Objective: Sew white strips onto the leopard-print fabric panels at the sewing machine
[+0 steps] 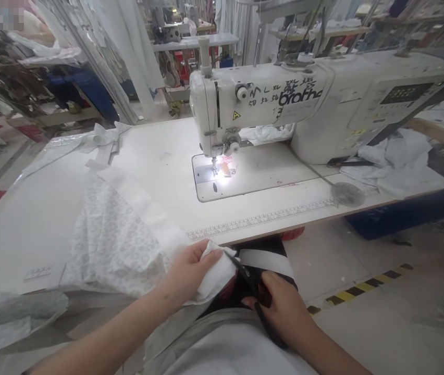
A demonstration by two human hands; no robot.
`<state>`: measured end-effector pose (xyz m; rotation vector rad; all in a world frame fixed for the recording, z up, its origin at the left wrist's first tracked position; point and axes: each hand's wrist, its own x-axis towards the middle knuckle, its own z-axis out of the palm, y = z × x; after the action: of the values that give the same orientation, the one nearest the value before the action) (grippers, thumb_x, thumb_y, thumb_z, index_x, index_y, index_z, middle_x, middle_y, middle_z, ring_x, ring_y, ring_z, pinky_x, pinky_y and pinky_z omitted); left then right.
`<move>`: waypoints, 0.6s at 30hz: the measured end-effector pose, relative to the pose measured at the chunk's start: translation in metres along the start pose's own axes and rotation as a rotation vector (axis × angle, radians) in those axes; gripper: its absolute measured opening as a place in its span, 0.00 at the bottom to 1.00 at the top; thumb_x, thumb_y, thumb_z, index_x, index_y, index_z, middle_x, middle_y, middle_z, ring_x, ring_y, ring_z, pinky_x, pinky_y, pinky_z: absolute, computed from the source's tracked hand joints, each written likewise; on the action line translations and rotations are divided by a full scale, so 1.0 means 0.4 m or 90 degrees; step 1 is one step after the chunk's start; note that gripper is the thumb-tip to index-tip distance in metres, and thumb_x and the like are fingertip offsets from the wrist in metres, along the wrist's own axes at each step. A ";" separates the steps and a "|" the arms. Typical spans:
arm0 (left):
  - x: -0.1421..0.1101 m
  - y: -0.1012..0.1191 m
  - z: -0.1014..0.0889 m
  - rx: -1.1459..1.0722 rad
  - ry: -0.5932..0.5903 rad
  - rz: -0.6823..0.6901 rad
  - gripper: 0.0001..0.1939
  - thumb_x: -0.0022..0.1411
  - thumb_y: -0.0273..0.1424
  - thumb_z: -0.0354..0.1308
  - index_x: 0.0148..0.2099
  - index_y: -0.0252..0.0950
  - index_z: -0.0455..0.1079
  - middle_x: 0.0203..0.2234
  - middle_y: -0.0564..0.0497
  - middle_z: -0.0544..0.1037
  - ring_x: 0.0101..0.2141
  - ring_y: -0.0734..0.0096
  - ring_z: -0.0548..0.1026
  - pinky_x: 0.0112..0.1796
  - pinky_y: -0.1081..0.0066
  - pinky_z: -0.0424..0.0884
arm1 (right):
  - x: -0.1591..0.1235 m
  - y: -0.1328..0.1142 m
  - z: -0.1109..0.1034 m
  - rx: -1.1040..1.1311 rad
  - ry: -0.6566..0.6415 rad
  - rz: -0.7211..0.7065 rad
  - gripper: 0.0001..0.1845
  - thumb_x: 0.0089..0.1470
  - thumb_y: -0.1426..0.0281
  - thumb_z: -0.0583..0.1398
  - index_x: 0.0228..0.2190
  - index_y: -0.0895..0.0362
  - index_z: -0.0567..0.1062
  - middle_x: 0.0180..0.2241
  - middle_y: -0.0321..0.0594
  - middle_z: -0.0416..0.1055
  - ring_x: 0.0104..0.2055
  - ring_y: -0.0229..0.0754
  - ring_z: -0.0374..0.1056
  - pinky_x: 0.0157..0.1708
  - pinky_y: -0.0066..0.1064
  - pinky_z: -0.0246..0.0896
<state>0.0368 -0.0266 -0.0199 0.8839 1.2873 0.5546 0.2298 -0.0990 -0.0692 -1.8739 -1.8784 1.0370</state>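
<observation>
My left hand (193, 268) pinches the corner of a white fabric piece (216, 273) just below the front edge of the sewing table (159, 156). That piece runs back into a pale patterned cloth (112, 239) spread on the table's left half. My right hand (280, 307) is closed round the handles of black scissors (251, 281), whose blades point up-left and meet the edge of the white fabric. Both hands are over my lap, in front of the table.
A white sewing machine (304, 99) stands on the table, its needle area (216, 169) lit. A ruler strip (261, 219) runs along the front edge. Loose white fabric (394, 161) lies at the right. Clothing racks and hanging garments fill the background; hazard tape (366, 286) marks the floor.
</observation>
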 end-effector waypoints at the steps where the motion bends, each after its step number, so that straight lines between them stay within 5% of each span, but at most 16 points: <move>1: -0.003 -0.001 0.001 0.023 -0.023 0.001 0.18 0.53 0.45 0.59 0.38 0.35 0.70 0.23 0.52 0.75 0.20 0.74 0.71 0.18 0.77 0.65 | 0.000 0.007 0.009 0.030 -0.010 0.008 0.13 0.48 0.64 0.58 0.22 0.55 0.58 0.24 0.36 0.64 0.27 0.42 0.60 0.26 0.30 0.50; 5: -0.011 0.015 -0.003 0.151 -0.025 0.087 0.17 0.57 0.45 0.53 0.37 0.36 0.70 0.24 0.52 0.75 0.22 0.72 0.71 0.22 0.75 0.66 | 0.001 0.033 0.033 0.151 -0.016 0.006 0.13 0.49 0.64 0.56 0.20 0.55 0.60 0.21 0.34 0.63 0.25 0.40 0.60 0.24 0.27 0.51; 8: 0.018 0.053 -0.021 0.365 0.029 0.220 0.15 0.60 0.41 0.49 0.37 0.37 0.72 0.25 0.52 0.76 0.26 0.68 0.74 0.27 0.73 0.68 | 0.005 0.031 0.010 0.115 -0.001 -0.007 0.14 0.49 0.63 0.57 0.20 0.55 0.60 0.20 0.33 0.63 0.24 0.39 0.60 0.23 0.27 0.51; 13: 0.147 0.132 -0.077 0.738 0.163 0.381 0.14 0.62 0.36 0.47 0.45 0.40 0.71 0.34 0.50 0.78 0.35 0.61 0.75 0.37 0.65 0.68 | 0.078 0.017 -0.128 -0.052 0.125 -0.034 0.15 0.47 0.58 0.60 0.27 0.55 0.64 0.28 0.38 0.67 0.29 0.44 0.64 0.26 0.30 0.56; 18: 0.231 0.171 -0.107 0.853 0.251 0.455 0.18 0.59 0.37 0.53 0.50 0.35 0.63 0.41 0.45 0.72 0.38 0.62 0.71 0.36 0.66 0.67 | 0.248 0.056 -0.281 -0.262 0.265 -0.068 0.18 0.47 0.58 0.59 0.33 0.60 0.68 0.33 0.50 0.67 0.37 0.54 0.64 0.34 0.40 0.61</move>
<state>0.0240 0.0955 -0.0193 2.5020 1.6572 0.3526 0.3095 0.0249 -0.0332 -1.9742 -2.0040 0.2025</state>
